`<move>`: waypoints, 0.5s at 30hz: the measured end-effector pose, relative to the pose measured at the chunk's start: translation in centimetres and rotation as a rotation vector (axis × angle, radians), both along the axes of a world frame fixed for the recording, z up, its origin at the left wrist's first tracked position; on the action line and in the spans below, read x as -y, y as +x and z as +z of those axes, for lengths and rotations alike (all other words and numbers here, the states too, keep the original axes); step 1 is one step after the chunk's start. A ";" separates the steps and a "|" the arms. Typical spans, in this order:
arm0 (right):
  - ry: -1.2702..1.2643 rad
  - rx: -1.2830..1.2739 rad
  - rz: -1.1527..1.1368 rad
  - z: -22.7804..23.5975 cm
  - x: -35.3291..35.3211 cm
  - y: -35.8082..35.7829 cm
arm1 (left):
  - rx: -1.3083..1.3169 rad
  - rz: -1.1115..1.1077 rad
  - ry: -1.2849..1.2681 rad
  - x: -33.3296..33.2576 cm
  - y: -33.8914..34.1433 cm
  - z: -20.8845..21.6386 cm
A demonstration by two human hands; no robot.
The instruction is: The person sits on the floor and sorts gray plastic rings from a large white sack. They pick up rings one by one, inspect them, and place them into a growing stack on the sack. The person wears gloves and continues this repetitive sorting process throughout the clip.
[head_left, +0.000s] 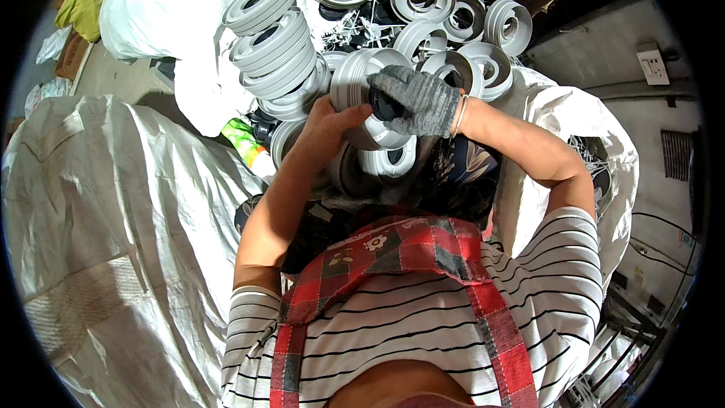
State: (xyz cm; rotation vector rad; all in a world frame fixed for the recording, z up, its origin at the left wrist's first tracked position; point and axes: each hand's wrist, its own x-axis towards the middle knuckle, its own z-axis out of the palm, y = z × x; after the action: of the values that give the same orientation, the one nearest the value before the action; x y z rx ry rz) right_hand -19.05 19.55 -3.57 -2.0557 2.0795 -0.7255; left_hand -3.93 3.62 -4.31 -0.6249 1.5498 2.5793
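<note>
Crinkled sacks (113, 204), left grip (329, 125) clasping ribbed ring (352, 81), knit-gloved right grip (424, 102) apparently pinching black disc (386, 106)

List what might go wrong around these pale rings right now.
The uneven stack of rings could topple if bumped. The bare left hand might get scraped on the held ring, since only the right hand wears a glove. The black part could slip from the gloved fingers.
</note>
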 end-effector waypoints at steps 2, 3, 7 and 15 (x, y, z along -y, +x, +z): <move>0.034 -0.113 0.096 0.8 -0.4 -0.1 | 0.009 -0.026 0.064 0.2 0.0 0.1; 0.039 -0.190 0.155 1.0 -0.4 -0.2 | 0.009 -0.034 0.073 0.4 0.0 -0.3; -0.054 -0.468 0.322 0.6 -0.4 -0.4 | -0.041 -0.118 0.104 1.4 -0.1 -0.7; -0.016 -0.538 0.320 1.7 -0.5 -0.4 | -0.037 -0.084 0.222 1.4 0.0 0.1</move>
State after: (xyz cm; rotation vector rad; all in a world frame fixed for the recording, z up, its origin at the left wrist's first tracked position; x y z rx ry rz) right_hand -19.44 20.04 -1.89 -2.7331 1.8768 -0.1451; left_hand -3.90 2.25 -4.23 -0.4813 1.2450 2.6608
